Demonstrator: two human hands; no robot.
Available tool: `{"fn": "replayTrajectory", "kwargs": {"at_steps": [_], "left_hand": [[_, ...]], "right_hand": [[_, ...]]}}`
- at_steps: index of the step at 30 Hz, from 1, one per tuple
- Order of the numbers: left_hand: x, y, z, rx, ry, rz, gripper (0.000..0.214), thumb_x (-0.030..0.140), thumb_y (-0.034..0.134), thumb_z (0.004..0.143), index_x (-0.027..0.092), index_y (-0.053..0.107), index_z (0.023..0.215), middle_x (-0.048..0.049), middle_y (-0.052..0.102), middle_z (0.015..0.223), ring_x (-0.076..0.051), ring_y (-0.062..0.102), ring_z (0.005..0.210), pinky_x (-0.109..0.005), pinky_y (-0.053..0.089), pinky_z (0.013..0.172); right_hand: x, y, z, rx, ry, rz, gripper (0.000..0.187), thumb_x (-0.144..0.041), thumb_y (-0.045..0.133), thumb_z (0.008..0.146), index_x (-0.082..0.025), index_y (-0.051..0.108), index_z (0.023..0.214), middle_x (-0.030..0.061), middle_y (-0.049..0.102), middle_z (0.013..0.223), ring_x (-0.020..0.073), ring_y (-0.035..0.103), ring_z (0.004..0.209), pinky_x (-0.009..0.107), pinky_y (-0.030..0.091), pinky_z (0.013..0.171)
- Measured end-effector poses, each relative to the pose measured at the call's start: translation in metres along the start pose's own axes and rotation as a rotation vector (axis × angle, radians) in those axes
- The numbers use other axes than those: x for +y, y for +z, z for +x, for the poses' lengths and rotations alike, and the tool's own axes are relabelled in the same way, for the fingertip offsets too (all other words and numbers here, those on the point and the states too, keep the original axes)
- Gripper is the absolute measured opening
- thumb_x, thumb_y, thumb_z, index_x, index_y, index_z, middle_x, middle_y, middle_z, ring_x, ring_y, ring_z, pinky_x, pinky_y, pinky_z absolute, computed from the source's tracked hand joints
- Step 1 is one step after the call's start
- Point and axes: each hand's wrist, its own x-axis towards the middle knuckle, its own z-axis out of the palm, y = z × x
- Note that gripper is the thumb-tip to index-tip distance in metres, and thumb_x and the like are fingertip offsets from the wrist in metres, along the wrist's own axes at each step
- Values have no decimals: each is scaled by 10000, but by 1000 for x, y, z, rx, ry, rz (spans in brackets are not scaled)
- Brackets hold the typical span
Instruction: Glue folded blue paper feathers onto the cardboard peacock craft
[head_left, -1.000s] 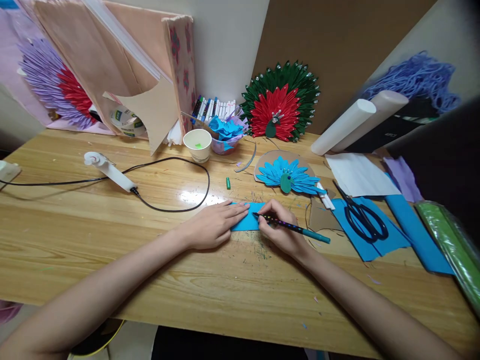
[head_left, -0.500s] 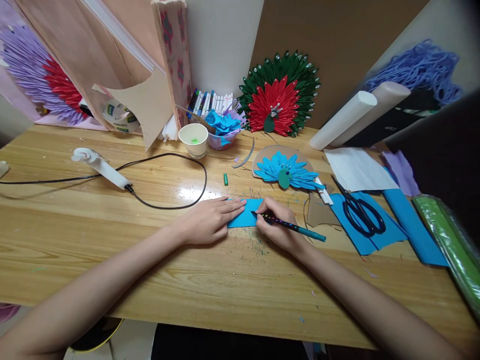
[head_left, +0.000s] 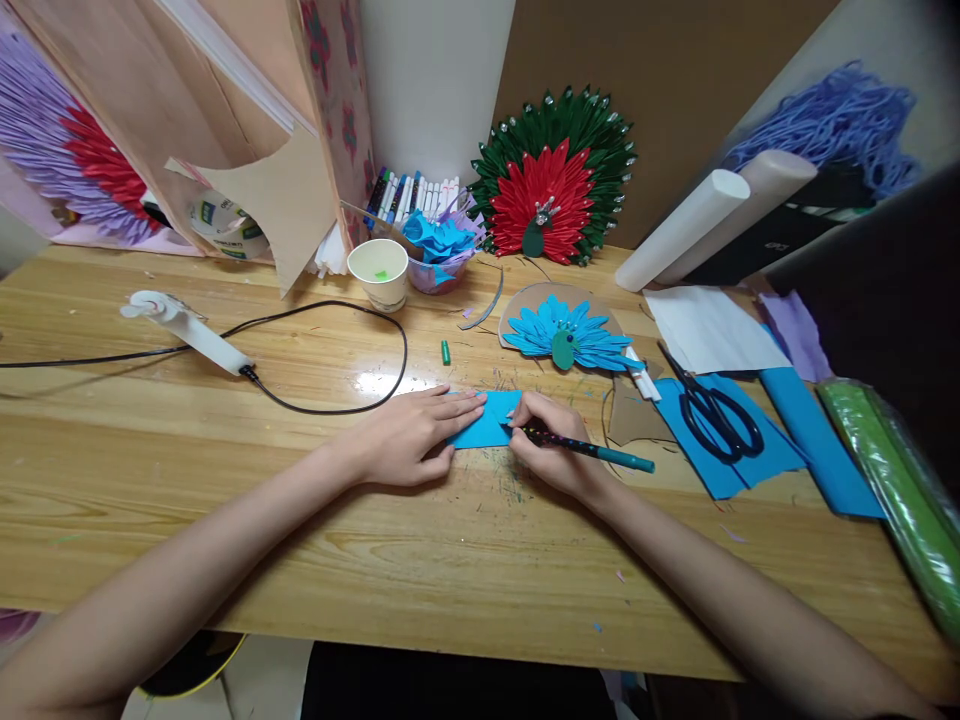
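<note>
A small blue rectangle of paper (head_left: 489, 430) lies on the wooden table in front of me. My left hand (head_left: 411, 432) rests flat on its left part, fingers stretched out and pressing it down. Pinched in my right hand (head_left: 553, 446) is a marker pen (head_left: 592, 450) with a dark, colour-dotted barrel and a teal end; its tip is at the paper's right side. The green marker cap (head_left: 445, 353) lies loose beyond the paper. Farther back sits a blue paper peacock (head_left: 562, 342) on a brown cardboard backing.
Black-handled scissors (head_left: 720, 418) lie on blue paper at the right, beside a green plastic-wrapped roll (head_left: 892, 490). A white glue gun (head_left: 191, 335) with a looping black cord is at the left. A paper cup (head_left: 379, 275) and a bowl of scraps (head_left: 441, 277) stand behind.
The view has shifted slightly. My left hand stays on the blue paper, and the marker in my right hand has moved only a little at the paper's right side.
</note>
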Motion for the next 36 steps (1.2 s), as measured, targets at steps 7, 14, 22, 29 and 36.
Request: {"fn": "replayTrajectory", "kwargs": {"at_steps": [7,14,22,29,36], "left_hand": [[0,1,-1,-7,-5,-12,605,223,433,797,142,317,1385,-83,298,1452,-199,323,1322,-395,242,1110],[-1,-1,-2,-12,3,-34,595,205,423,797,143,326,1381,-77,307,1449,-196,328,1319,-399,241,1111],[-5,1,-2,22,13,-65,593,203,440,797,175,332,1380,-63,341,1434,-207,328,1319,-426,237,1109],[-7,-2,-3,14,4,-77,588,178,426,804,199,324,1383,-30,354,1430,-201,311,1328,-442,185,1124],[-7,-1,-3,7,3,-95,594,175,427,802,206,317,1385,-29,342,1437,-200,305,1330,-458,161,1125]], "right_hand": [[0,-5,-5,-75,-107,75,165,-86,475,623,-211,378,577,-12,451,569,151,469,572,278,381,565],[-4,0,-4,33,-43,123,83,-142,519,730,-210,474,745,5,548,714,147,526,654,271,411,603],[-10,3,2,18,73,-53,74,-143,510,746,-207,474,756,5,542,709,151,524,665,265,392,614],[-6,3,0,-41,14,-16,65,-151,518,761,-204,483,771,7,548,724,146,524,664,256,397,615],[-5,4,0,-57,-29,-48,56,-166,519,779,-202,488,808,20,560,767,153,543,715,263,411,654]]}}
